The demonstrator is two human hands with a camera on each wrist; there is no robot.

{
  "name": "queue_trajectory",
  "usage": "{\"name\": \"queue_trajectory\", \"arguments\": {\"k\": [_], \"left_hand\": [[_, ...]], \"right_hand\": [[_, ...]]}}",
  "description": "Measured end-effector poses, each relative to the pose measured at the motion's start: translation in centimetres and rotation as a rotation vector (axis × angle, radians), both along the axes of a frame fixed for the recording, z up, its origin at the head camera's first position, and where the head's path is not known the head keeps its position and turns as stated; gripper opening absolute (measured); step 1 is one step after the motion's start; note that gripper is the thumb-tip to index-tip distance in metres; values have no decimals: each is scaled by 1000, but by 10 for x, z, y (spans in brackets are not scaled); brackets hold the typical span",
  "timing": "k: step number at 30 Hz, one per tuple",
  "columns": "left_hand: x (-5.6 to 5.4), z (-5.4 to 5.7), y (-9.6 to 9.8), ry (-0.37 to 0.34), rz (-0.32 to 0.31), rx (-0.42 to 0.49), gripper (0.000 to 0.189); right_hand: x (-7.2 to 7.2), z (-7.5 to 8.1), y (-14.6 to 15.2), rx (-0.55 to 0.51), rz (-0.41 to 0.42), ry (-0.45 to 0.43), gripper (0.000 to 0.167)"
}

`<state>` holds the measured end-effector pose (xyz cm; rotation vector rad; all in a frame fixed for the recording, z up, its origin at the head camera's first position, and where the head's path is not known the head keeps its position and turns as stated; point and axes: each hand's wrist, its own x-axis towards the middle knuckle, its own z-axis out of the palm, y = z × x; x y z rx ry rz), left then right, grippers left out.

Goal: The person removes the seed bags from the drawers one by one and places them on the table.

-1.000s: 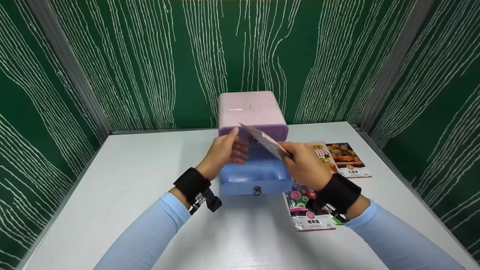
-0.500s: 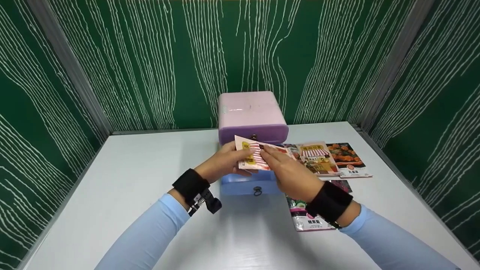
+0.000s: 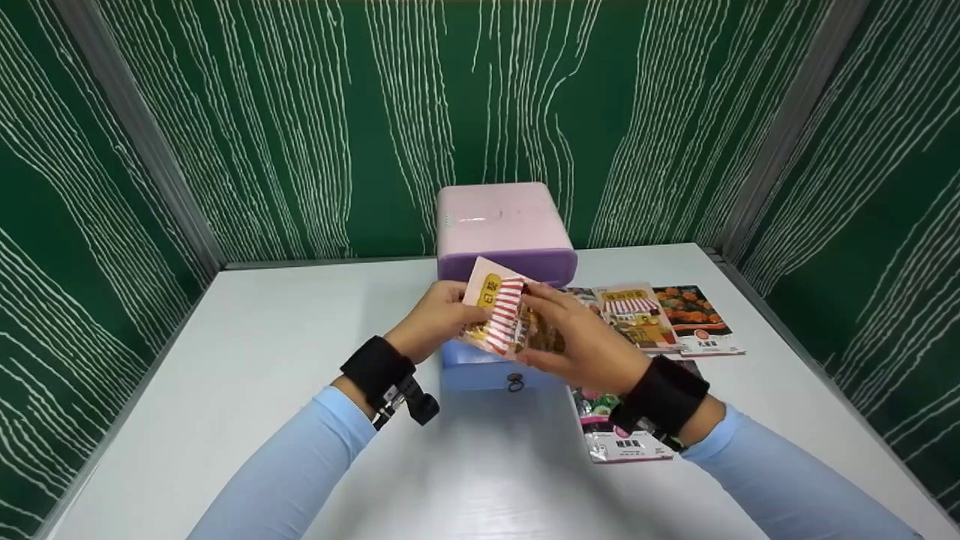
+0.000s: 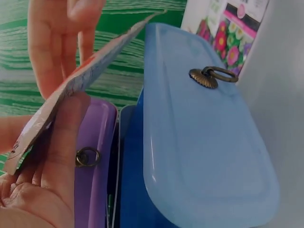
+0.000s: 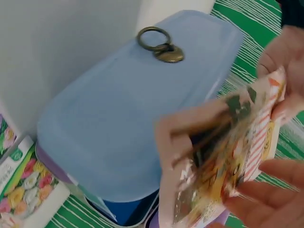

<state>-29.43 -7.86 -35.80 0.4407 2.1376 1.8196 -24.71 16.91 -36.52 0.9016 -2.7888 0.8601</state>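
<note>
My left hand (image 3: 439,319) pinches a pink seed packet (image 3: 504,311) with a red-and-white striped awning print, thumb on top and fingers beneath. In the left wrist view the packet (image 4: 90,66) shows nearly edge-on and slightly bent. My right hand (image 3: 592,341) has its fingers loosely extended against the packet's right part, as the right wrist view also shows near the packet's printed face (image 5: 228,156). Below the packet, a blue drawer (image 3: 480,375) with a ring pull is drawn out of the pink cabinet (image 3: 499,217). The packet and hands hide most of the drawer's inside.
Right of the cabinet lie a similar pink packet (image 3: 637,319) and an orange-flower packet (image 3: 697,322). A flower packet (image 3: 626,442) lies nearer the front, partly under my right wrist. The upper purple drawer (image 3: 555,266) is closed. Green walls enclose the white table (image 3: 315,315).
My right hand brought the packet leftward to the left hand, which took hold of it. The packet has since turned and tilted, and my right fingers have loosened along it.
</note>
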Motion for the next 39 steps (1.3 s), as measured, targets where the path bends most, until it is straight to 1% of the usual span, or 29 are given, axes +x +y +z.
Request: {"name": "queue_trajectory", "arguments": {"k": [2,5,8,11,16,19,22,24,27,30,32,36,39], "left_hand": [[-1,0,-2,-8,15,2,30],[-1,1,-4,-12,10,14,26],[-1,2,-5,-3,10,15,22],[-1,2,-6,20,7,9,21],[-2,1,-5,71,-15,-9,24],[-2,1,-3,81,-21,3,24],[-2,0,-2,87,-20,15,23],[-2,0,-2,87,-19,24,23],[-1,-1,0,64,-6,60,24],[-1,-2,2,18,12,107,28],[-1,-3,3,-1,11,123,31],[-1,-4,5,-9,-11,132,36],[-2,-5,6,-6,-11,144,32]], "right_hand": [[-3,2,1,-66,-24,-15,76],[-6,4,3,-156,-60,-49,73],[-9,5,6,-256,-68,-115,73],[-12,4,7,-336,-60,-213,72],[-13,1,6,-413,-53,-413,68],[-12,-3,4,-470,-40,-512,59],[-11,-6,1,-530,-26,-579,45],[-10,-9,0,-559,-27,-602,38],[-8,-11,-1,-607,-45,-632,34],[-7,-11,-1,-662,-58,-648,34],[-7,-10,1,-686,-71,-646,35],[-9,-6,6,-712,-119,-645,38],[-11,-2,14,-730,-164,-656,40]]}}
